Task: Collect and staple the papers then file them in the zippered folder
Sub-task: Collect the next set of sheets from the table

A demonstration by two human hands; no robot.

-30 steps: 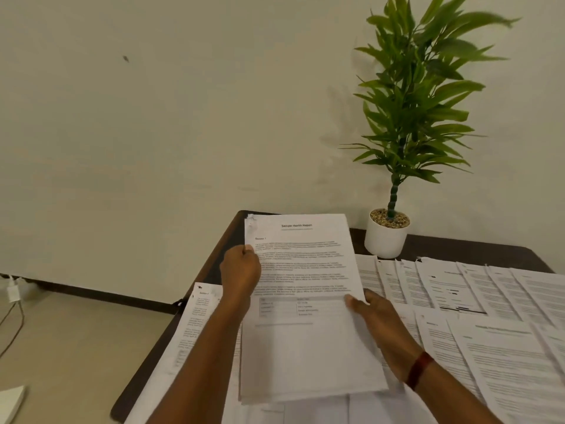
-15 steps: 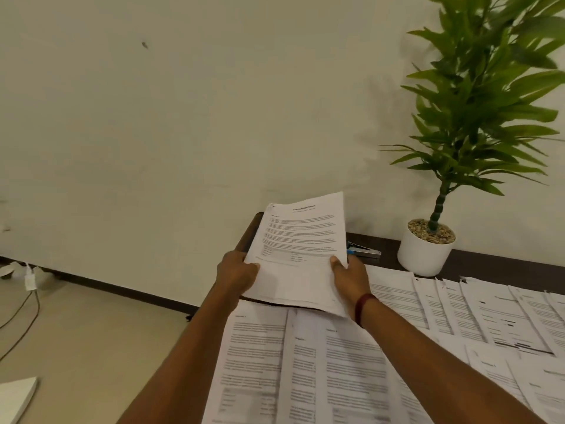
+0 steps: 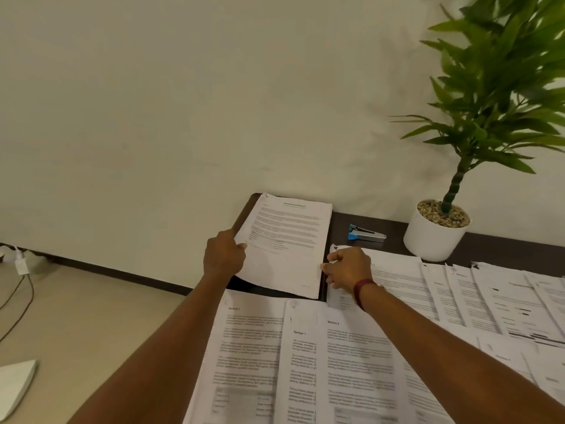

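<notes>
Cream wall [image 3: 183, 102] behind a dark table [image 3: 345, 224] spread with overlapping printed sheets [image 3: 253, 347] headed "Section 7", "Section 1" and "Section 4"; potted plant [image 3: 489, 117] at far right. Paper stack [image 3: 290, 234] at the table's far left corner, gripped at its left edge by left hand [image 3: 223, 255], pinched at its right edge by right hand [image 3: 348, 267]. Blue stapler [image 3: 365, 234] between stack and pot.

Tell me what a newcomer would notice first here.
The stack sits at the far left corner of the table, held at its side edges by the left hand and right hand. Printed sheets cover the near and right side. A blue stapler lies right of the stack, with a potted plant beyond.
</notes>
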